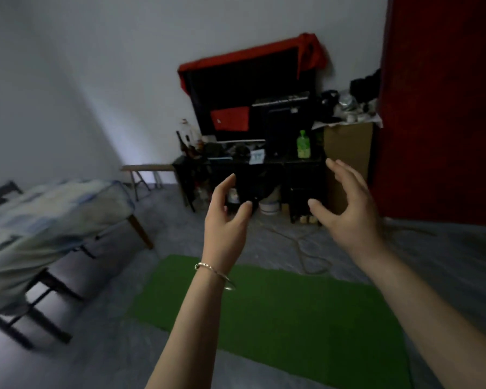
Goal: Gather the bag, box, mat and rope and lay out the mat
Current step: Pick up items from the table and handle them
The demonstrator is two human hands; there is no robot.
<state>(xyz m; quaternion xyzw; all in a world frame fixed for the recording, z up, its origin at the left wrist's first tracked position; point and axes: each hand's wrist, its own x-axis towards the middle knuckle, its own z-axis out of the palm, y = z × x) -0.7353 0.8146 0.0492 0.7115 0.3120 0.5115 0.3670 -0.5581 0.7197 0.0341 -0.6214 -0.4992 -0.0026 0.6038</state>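
A green mat point(278, 310) lies flat and unrolled on the grey floor below my arms. A pale rope point(309, 256) curls loosely on the floor just beyond the mat's far edge. A tall brown cardboard box point(348, 153) stands against the wall at the right of the dark stand. My left hand point(226, 220), with a bangle on the wrist, is raised in the air with fingers spread and holds nothing. My right hand point(345, 206) is raised beside it, fingers apart and empty. I cannot pick out a bag in the dim clutter.
A dark stand point(264, 169) with a red-draped screen, a green bottle point(303, 146) and clutter is straight ahead. A bed point(48, 220) with a pale cover fills the left. A red curtain point(443, 108) hangs at the right. A wooden bench point(146, 168) stands by the wall.
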